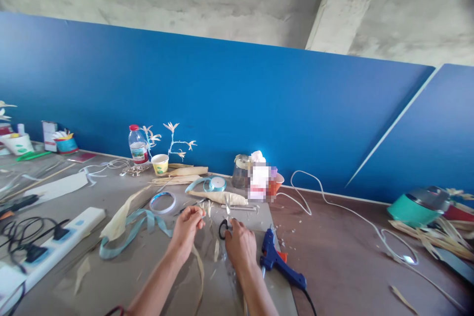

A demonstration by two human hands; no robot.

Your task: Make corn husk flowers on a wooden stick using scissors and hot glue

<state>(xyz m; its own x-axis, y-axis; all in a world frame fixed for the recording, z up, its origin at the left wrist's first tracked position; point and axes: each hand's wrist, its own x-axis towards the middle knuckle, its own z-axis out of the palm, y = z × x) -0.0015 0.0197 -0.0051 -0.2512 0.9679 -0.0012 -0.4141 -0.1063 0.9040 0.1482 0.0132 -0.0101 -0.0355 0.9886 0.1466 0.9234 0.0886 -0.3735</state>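
Observation:
My left hand (188, 227) is closed in a pinch above the grey mat. What sits between its fingertips is too small to make out. Just to the right, my right hand (240, 244) has its fingers at the black handle of a pair of scissors (223, 229), whose blades point away from me. Small husk pieces (217, 251) lie between the hands, and a long husk strip (200, 271) hangs or lies below the left wrist. Beyond the hands are a pale dried corn husk (218, 197) and a roll of clear tape (163, 203).
A blue glue gun (279, 261) lies right of my right hand. At left are a white power strip (62, 242) and light-blue ribbon (122, 249). A cup with husk flowers (160, 164), a bottle (138, 145) and a glass jar (240, 173) stand before the blue partition (237, 103).

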